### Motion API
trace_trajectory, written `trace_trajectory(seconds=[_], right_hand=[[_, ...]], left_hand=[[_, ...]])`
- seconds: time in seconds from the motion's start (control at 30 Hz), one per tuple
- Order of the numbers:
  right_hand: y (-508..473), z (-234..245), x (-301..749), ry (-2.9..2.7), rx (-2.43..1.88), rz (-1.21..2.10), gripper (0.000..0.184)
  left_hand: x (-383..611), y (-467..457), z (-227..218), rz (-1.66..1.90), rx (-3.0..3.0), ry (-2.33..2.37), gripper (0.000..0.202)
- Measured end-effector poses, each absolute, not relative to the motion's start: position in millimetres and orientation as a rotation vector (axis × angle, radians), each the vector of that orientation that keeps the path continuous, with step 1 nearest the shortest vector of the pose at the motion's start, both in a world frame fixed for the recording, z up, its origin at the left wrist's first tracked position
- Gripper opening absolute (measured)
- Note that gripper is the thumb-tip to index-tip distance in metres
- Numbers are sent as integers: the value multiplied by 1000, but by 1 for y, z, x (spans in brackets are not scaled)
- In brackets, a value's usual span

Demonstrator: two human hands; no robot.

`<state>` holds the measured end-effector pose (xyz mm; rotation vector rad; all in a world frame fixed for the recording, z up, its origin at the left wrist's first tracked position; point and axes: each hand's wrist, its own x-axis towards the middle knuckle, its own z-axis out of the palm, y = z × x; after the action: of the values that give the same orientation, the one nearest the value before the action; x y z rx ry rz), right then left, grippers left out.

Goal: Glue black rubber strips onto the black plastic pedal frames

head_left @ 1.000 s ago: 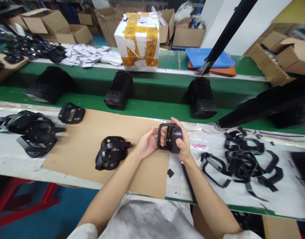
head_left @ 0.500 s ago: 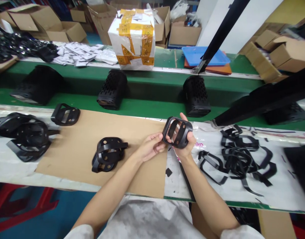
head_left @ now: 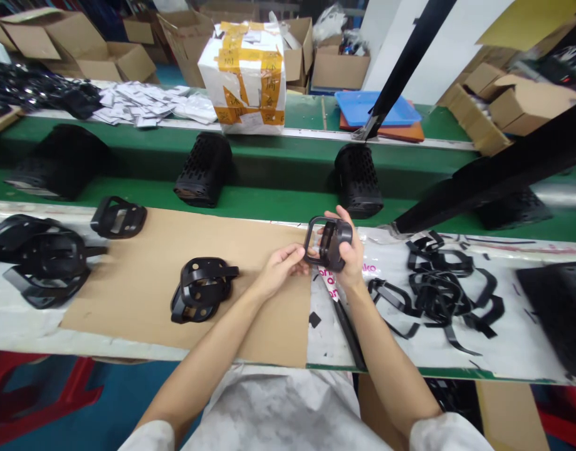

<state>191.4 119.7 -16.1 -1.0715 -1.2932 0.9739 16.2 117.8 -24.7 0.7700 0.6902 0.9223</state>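
— Above the cardboard's right edge, we hold a black frame: our right hand grips it, our left hand pinches its near side.

— Beside us?

— A stacked piece left; loose straps right; baskets on the green belt beyond.

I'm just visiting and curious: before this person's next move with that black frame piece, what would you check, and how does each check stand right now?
1. Right hand grips the black plastic frame: ok.
2. Left hand touches the frame's lower edge: ok.
3. Frame is held above the bench, clear of the cardboard sheet: ok.
4. Stack of finished frames sits apart from both hands: ok.
5. Pile of loose black strips lies near the right hand: ok.
6. Parts of the held frame fully seated: cannot tell.
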Motion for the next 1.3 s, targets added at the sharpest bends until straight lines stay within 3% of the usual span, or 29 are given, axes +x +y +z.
trace_trajectory(seconds=[0.13,0.2,0.37,0.5,0.63,0.8,0.9,0.97,1.1,1.2,1.3], right_hand=[[113,4,192,-1626,-1074,543,87],[110,12,186,-1780,-1075,460,85],[105,17,177,-1915,-1093,525,86],[78,10,188,-1885,-1262,625,91],[23,-14,199,-1671,-1615,631,63],[-11,-40,210,-1586,-1907,657,49],[-10,-32,219,-1432,-1881,814,44],[-12,-21,222,-1233,-1822,1098,47],[-23,-6,212,-901,-1599,1557,54],[-28,-11,197,-933,-1562,1594,62],[-28,-22,188,-968,-1601,1598,70]], left_hand=[[10,123,-23,983,1175,1004,21],[5,128,-23,960,1318,1113,22],[-3,139,-30,895,1443,1154,20],[-7,145,-37,897,1782,1238,35],[-12,145,-47,867,2087,1429,36],[-15,141,-53,822,2200,1611,35],[-16,139,-52,814,2204,1725,36],[-15,138,-51,809,2209,1742,35],[-12,138,-51,800,2216,1750,14],[-12,139,-54,773,2278,1670,40],[-14,139,-57,709,2339,1535,53]])
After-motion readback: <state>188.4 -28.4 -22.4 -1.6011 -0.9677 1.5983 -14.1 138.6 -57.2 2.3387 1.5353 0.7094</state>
